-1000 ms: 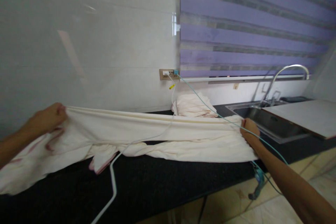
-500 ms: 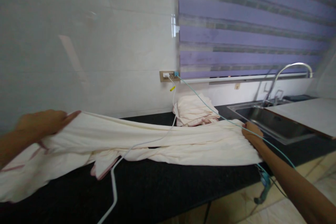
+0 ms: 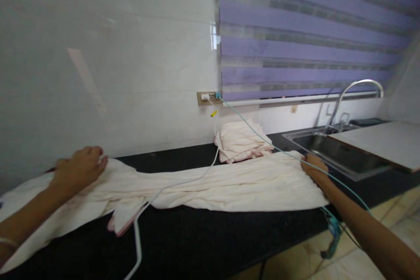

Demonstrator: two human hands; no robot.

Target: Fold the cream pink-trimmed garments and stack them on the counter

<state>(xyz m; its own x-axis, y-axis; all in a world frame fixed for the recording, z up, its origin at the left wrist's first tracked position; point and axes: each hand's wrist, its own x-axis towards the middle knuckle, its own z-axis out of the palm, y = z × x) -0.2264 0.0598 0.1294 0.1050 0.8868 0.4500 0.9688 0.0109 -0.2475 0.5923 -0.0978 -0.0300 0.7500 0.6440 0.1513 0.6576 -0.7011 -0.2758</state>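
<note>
— Cream cloth (image 3: 210, 186): spread lengthwise along the black countertop (image 3: 213, 236), roughly doubled over, middle bunched and twisted. Not yet a tidy fold, judging by the loose pink-edged flap near the front.

— Left hand (image 3: 80, 168)?

— Curled on top of the left end, fingers bent, pressing or pinching fabric; hard to tell which.

— Right hand (image 3: 314, 170)?

— Closed on the right edge, beside the steel sink (image 3: 331, 148).

— Texture?

— Soft, thin, creased. Same stuff as the folded pile (image 3: 241, 140) by the wall. White cable (image 3: 183, 179) and teal cable (image 3: 262, 138) draped across.
</note>
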